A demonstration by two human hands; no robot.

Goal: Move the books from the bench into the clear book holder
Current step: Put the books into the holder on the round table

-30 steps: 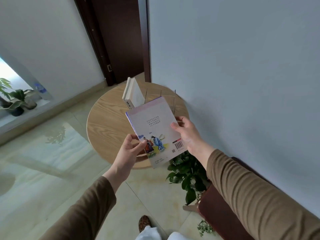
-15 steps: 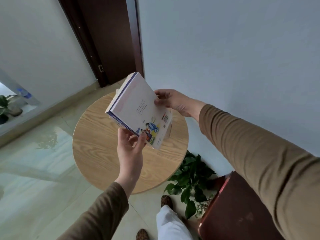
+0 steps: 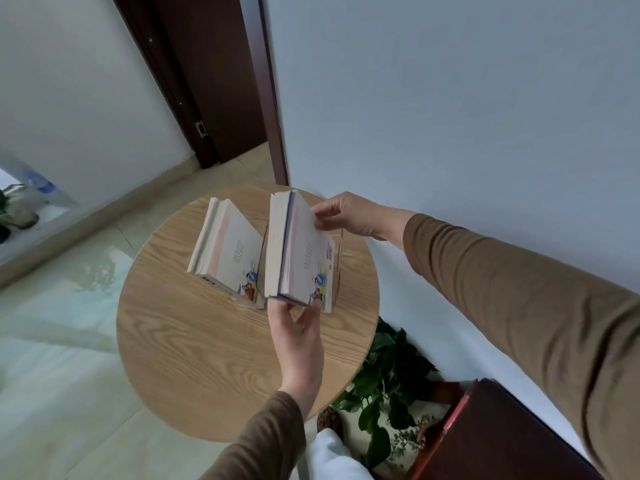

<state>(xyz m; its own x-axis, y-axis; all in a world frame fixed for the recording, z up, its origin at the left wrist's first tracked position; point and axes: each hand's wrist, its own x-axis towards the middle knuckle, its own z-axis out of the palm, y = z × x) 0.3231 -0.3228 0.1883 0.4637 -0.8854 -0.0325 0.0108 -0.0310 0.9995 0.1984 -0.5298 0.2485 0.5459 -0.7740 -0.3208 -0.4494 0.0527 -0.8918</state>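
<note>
Books everywhere on this little round wooden counter (image 3: pixel 194 341). Two of them stand on edge in the clear book holder (image 3: pixel 337 258), which sits at the far side of the counter near the wall, and honestly the holder is so see-through you only catch its edges. The left book (image 3: pixel 227 251) leans over to the left by itself, nobody touching it. The right book (image 3: pixel 301 258) is the one being handled, back cover with a cartoon picture and a barcode facing right, and it looks like a thicker block of pages sits against its left side, though I can't tell if that's a separate book.

The left hand (image 3: pixel 298 336) comes up from below and pinches the near bottom corner of the right book between thumb and fingers. The right hand (image 3: pixel 346 214) reaches in from the right and grips the top far edge of the same book, fingers curled onto the cover. Both sleeves are brown.

Off the counter: a leafy green plant (image 3: pixel 388 372) on the floor just beside the counter's right edge, a dark reddish-brown bench (image 3: pixel 491 434) in the bottom right corner, a dark door (image 3: pixel 214 81) at the back, pale tiled floor (image 3: pixel 52 358), and a water bottle (image 3: pixel 40 181) on a ledge far left.
</note>
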